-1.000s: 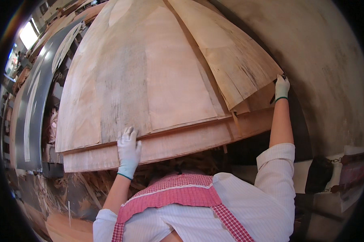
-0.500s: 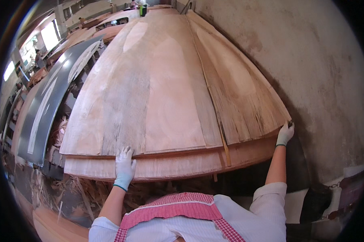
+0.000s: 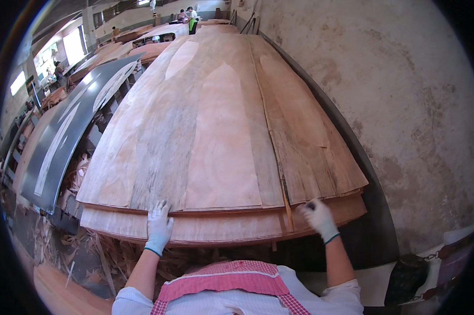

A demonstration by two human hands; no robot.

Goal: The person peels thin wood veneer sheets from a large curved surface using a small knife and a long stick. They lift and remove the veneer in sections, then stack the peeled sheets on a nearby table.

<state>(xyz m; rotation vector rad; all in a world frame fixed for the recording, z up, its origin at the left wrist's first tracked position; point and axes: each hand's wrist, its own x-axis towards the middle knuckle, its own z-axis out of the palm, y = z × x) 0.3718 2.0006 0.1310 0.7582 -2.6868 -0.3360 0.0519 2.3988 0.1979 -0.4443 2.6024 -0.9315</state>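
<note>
A large stack of thin wood veneer sheets (image 3: pixel 224 173) spreads out in front of me, its upper sheets patched in pale pink, grey and brown. My left hand (image 3: pixel 159 227), in a white glove, lies on the stack's near edge with its fingers stretched out onto the top sheets. Over the near edge at the right is my gloved right hand (image 3: pixel 321 219), slightly blurred, its fingers bent and their tips dark. Just left of it, a long thin wooden stick (image 3: pixel 280 173) runs lengthwise over the sheets and pokes past the near edge.
A stained wall (image 3: pixel 399 105) rises along the right side. To the left stands a dark glossy sheet (image 3: pixel 64 142) on a support, with veneer scraps (image 3: pixel 98 257) on the floor below. Other people (image 3: pixel 191 20) are at the far end. A chain (image 3: pixel 431 256) hangs at the lower right.
My right hand has let go of the veneer's right corner and moved left, close to the stick. That corner now lies lower, farther from the wall. My left hand stays on the near edge.
</note>
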